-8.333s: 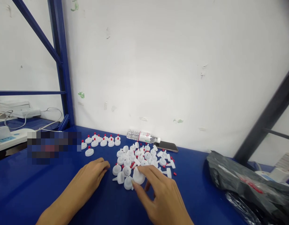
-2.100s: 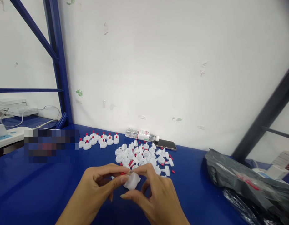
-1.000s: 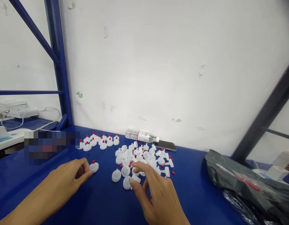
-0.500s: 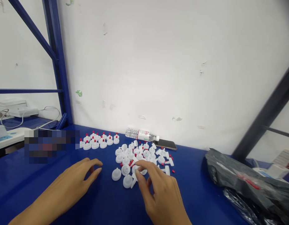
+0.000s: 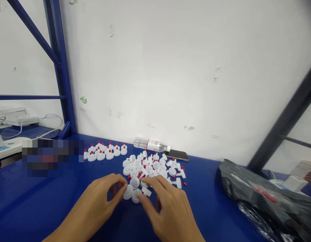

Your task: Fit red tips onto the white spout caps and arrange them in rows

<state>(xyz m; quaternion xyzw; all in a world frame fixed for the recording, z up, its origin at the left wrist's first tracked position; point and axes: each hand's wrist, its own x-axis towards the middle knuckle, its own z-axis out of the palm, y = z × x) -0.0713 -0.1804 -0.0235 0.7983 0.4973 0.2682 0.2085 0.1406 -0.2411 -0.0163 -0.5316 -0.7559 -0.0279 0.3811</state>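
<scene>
My left hand (image 5: pixel 106 193) has its thumb and forefinger closed at the edge of a white nozzle cap (image 5: pixel 128 192), which sits tilted at the near side of a loose pile. My right hand (image 5: pixel 167 203) hovers over the front of the pile with thumb and fingers apart. Its thumb tip is at another white cap (image 5: pixel 136 197), and whether it touches cannot be told. A round white cap (image 5: pixel 134 183) lies just behind these two. Farther back, the pile mixes white caps (image 5: pixel 156 165), white nozzle pieces (image 5: pixel 179 183) and small red tips (image 5: pixel 185 184), partly hidden by my right hand.
Rows of white caps with red tips (image 5: pixel 101 155) stand at the back left of the blue table (image 5: pixel 57 198). A clear bottle (image 5: pixel 152 145) and a phone (image 5: pixel 177 154) lie by the wall. A grey plastic bag (image 5: pixel 261 191) occupies the right side.
My left hand has moved right to the pile and closed on a cap, which now tilts. My right hand has shifted slightly left, and its thumb has come down beside the front cap.
</scene>
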